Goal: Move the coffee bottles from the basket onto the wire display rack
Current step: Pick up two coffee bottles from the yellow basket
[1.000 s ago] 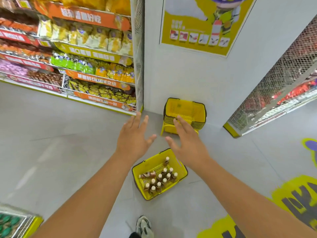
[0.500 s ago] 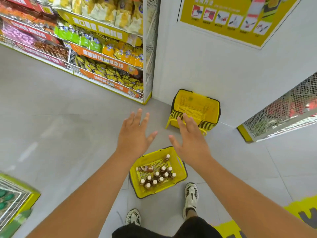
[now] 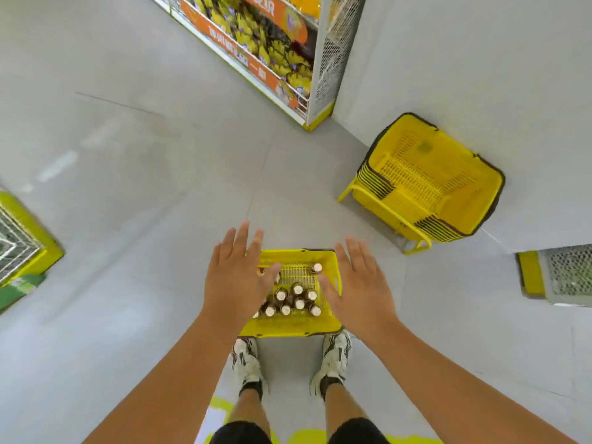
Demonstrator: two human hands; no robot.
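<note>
Compared with the earlier frames, the view has tipped downward and the person has stepped up to the basket (image 3: 290,326), so both shoes (image 3: 245,363) now stand just behind its near rim and both hands have dropped lower over it. Left hand (image 3: 235,277) and right hand (image 3: 358,290) hover above the basket with fingers spread and straight, holding nothing; whether either touches the rim cannot be told. The coffee bottles (image 3: 290,302), brown with pale caps, stand upright and clustered in the near half of the basket on the floor (image 3: 128,187); one stands apart near the far wall, and another is partly hidden by the left hand. The step in hand appears to be the reach for a first pick; the next move calls for closing fingers round bottle necks and lifting straight up. Beyond, a stack of empty yellow baskets (image 3: 423,187) rests against the wall. Farther off, a snack shelf (image 3: 256,46) carries orange price strips whose print is too blurred to read. A wire rack (image 3: 19,238) edges in at far left.
</note>
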